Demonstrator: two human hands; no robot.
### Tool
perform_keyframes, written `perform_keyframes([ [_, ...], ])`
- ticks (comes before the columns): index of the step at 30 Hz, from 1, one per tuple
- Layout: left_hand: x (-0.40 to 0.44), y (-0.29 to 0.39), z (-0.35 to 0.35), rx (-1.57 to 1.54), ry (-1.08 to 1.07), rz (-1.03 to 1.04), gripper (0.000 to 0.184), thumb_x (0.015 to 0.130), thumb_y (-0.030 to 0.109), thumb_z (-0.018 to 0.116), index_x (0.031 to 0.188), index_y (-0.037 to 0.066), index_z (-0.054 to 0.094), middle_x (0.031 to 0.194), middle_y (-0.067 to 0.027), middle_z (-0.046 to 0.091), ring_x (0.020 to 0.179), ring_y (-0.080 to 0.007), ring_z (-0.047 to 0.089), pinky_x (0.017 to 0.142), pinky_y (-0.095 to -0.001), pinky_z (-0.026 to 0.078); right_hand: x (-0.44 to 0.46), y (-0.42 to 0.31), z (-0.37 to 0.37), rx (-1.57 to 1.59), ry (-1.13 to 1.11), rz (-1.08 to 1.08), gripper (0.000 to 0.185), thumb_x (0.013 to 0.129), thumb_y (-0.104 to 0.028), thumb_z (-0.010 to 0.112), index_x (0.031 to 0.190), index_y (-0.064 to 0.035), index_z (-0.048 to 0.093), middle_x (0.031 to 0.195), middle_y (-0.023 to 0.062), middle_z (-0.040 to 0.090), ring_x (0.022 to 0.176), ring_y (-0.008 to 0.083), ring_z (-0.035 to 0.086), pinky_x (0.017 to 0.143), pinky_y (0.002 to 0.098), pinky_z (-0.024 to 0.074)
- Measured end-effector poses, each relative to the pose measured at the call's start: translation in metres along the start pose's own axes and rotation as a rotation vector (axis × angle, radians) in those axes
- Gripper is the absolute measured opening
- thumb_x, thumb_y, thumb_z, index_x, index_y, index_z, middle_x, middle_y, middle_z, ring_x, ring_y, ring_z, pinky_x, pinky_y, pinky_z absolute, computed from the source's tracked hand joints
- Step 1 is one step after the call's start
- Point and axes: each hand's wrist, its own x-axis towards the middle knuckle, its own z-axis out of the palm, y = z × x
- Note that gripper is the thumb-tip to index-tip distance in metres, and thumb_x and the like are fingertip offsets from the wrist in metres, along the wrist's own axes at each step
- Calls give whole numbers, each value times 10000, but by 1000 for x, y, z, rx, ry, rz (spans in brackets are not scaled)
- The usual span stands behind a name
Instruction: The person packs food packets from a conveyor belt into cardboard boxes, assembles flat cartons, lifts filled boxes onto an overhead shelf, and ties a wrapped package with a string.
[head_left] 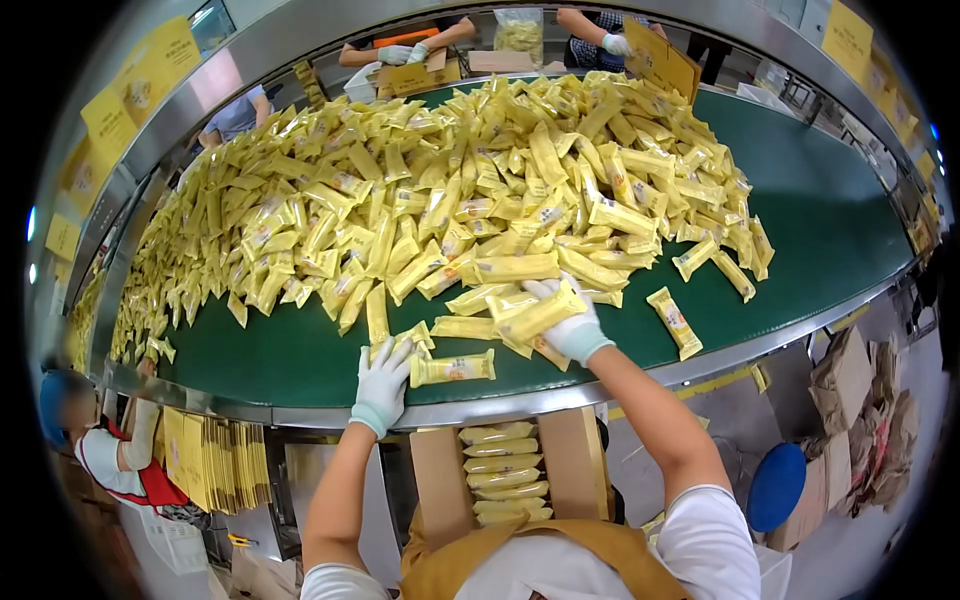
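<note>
My right hand, in a white glove, is closed on a yellow snack packet at the near edge of a big heap. More packets lie under and around it. My left hand, also gloved, rests at the belt's front edge with its fingers stretched out and apart. Its fingertips are beside a packet lying crosswise and touch the ends of others. Below the belt edge, against my body, stands an open cardboard box with several packets stacked in a row inside.
The heap of yellow packets covers much of the green conveyor belt, which has a metal rim. A loose packet lies to the right. Folded cartons, a blue stool and a co-worker are near. Other workers' gloved hands show across the belt.
</note>
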Motion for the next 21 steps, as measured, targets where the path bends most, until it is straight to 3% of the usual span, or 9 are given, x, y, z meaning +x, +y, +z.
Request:
perform_keyframes([
  [3,-16,-10,-9,12,108,-61,607,795,4,628,1364,207,581,1469,-60,526,1375,-320,460,1148,-580,286,-1,-2,-21,-137,113,51,378,844,-361,674,1209,-262,659,1214,5,637,1151,296,553,971,491,392],
  [6,-24,0,2,-72,255,-107,603,790,3,623,1359,201,588,1346,-75,591,1284,-313,516,1090,-499,356,-21,13,-38,-209,172,25,426,769,-328,779,1167,-217,673,1175,12,646,1117,274,567,963,484,390],
  [7,-27,-1,1,-91,263,-150,598,793,9,626,1361,193,586,1321,-79,597,1255,-311,526,1075,-488,366,-25,17,-42,-250,209,-27,446,764,-338,791,1171,-203,670,1135,35,645,1102,274,576,960,474,398],
  [9,-27,4,9,-151,298,-235,588,800,20,631,1365,176,584,1270,-88,610,1199,-308,546,1045,-464,385,-38,31,-63,-269,45,156,460,774,-325,796,1184,-156,673,1114,93,641,1107,302,581,974,448,412],
  [11,-35,-3,5,-103,256,-229,600,781,24,657,1366,135,581,1220,-133,611,1123,-361,557,975,-466,437,-52,37,-63,-127,1,302,441,821,-301,774,1171,-70,637,1090,160,624,1031,365,616,890,452,500],
  [13,-35,-5,1,-111,211,-293,598,781,30,665,1364,138,582,1224,-132,612,1128,-364,555,970,-468,439,-62,25,-76,19,111,430,489,835,-278,770,1234,-47,606,1145,198,629,1067,387,621,925,439,511],
  [16,-36,-3,1,-126,237,-374,595,778,38,677,1356,143,588,1203,-135,612,1116,-375,546,960,-468,439,-73,1,-80,264,281,320,489,834,-258,775,1238,-41,604,1128,194,636,1054,402,623,952,446,496],
  [19,-37,-5,10,-121,295,-386,589,781,64,675,1359,135,586,1188,-148,608,1099,-382,543,957,-476,430,-64,-40,-102,91,-37,-99,474,825,-169,750,1268,-84,604,1195,132,648,1177,302,599,1079,427,404],
  [21,-40,-9,17,-126,360,-359,584,786,85,673,1360,131,584,1188,-152,607,1098,-383,545,955,-478,426,-54,-45,-71,11,-82,-389,428,805,-131,733,1220,-123,628,1147,87,652,1149,266,605,1101,432,364],
])
